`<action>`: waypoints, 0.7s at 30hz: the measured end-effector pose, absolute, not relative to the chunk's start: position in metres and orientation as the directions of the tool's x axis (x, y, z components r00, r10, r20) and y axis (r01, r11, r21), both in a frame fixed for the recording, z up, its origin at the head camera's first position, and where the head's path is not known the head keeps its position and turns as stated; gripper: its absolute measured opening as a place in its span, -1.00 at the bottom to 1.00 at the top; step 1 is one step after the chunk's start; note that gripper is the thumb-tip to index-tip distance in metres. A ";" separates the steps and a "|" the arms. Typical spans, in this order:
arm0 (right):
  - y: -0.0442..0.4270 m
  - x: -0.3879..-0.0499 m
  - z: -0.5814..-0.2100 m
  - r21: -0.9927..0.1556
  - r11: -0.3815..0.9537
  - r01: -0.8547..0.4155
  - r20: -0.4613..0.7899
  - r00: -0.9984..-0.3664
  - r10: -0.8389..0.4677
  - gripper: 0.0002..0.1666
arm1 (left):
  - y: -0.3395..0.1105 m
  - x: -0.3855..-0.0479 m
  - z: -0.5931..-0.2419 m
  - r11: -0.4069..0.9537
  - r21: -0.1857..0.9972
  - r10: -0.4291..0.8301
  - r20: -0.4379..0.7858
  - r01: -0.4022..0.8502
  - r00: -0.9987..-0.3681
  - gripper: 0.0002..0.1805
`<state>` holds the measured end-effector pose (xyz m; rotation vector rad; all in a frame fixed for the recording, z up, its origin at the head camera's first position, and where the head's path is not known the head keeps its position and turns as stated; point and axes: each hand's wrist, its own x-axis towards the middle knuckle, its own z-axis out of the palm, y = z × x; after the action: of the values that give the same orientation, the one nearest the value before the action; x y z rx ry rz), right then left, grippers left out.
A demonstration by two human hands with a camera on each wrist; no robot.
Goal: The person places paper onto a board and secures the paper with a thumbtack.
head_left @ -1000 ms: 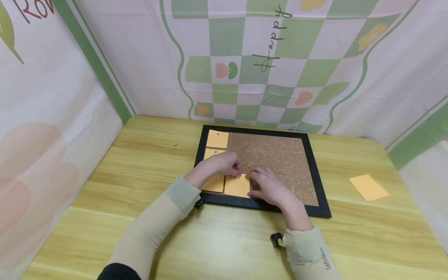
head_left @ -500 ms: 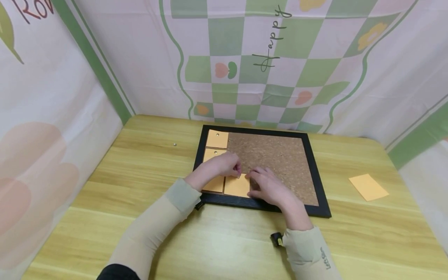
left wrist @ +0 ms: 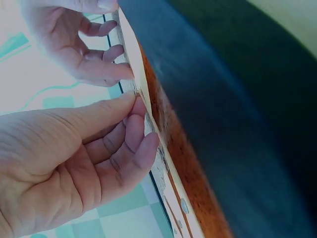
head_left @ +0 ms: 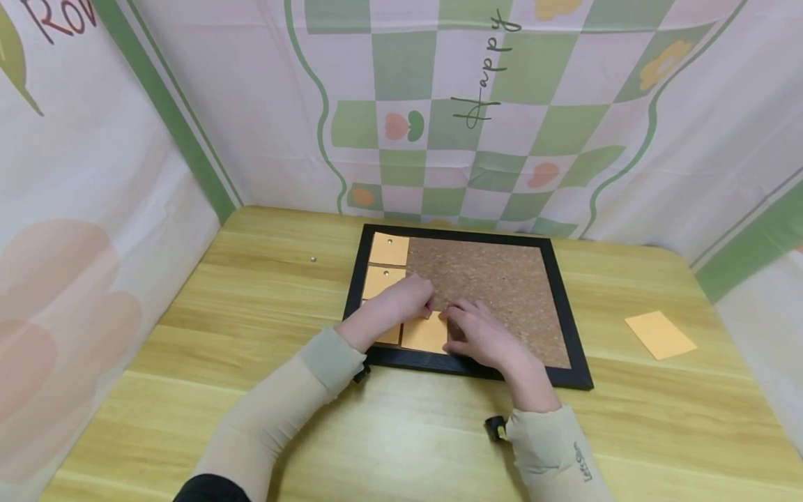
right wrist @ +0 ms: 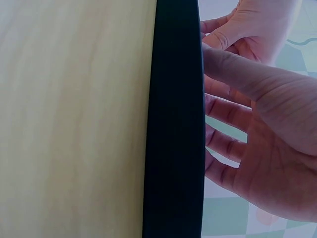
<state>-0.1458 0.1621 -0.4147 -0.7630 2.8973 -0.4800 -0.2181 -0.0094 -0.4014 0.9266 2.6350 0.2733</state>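
Note:
My left hand [head_left: 410, 296] pinches a small metal thumbtack [left wrist: 137, 93] between thumb and forefinger, at the upper edge of an orange square paper note [head_left: 423, 336]. That note lies along the bottom of a black-framed corkboard [head_left: 495, 279]. In the head view the tack itself is hidden under the fingers. My right hand [head_left: 479, 335] rests at the note's right side, thumb and fingers spread and touching its edge. In the right wrist view, the black frame [right wrist: 176, 124] hides the right fingertips. Left of this note, another orange note [head_left: 392, 337] is partly covered by my left wrist.
Two orange notes, the top one [head_left: 389, 249] and the one below it [head_left: 381, 280], are tacked in the board's left column. A loose tack [head_left: 314, 259] lies on the wooden table [head_left: 251, 300] to the left. A loose orange note [head_left: 661, 335] lies to the right.
My left wrist and forearm have turned and shifted slightly right and upward, with the fingertips staying at the note's top edge. The right hand holds its place.

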 end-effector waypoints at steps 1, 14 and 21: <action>0.162 -0.146 -0.415 -0.328 0.825 -0.461 -0.025 -0.869 -0.495 -0.51 | -0.009 -0.217 -0.401 0.772 0.285 0.631 -0.244 0.568 -0.736 -0.92; 0.162 -0.145 -0.415 -0.329 0.826 -0.457 -0.023 -0.871 -0.491 -0.50 | -0.006 -0.210 -0.400 0.794 0.270 0.602 -0.225 0.544 -0.766 -0.88; 0.162 -0.145 -0.415 -0.320 0.828 -0.461 -0.029 -0.868 -0.495 -0.50 | -0.006 -0.209 -0.402 0.795 0.220 0.604 -0.196 0.565 -0.773 -0.88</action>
<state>-0.1453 0.1623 -0.4146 -0.7601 2.8967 -0.4640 -0.2089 -0.0063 -0.4022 0.9051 2.7277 0.2164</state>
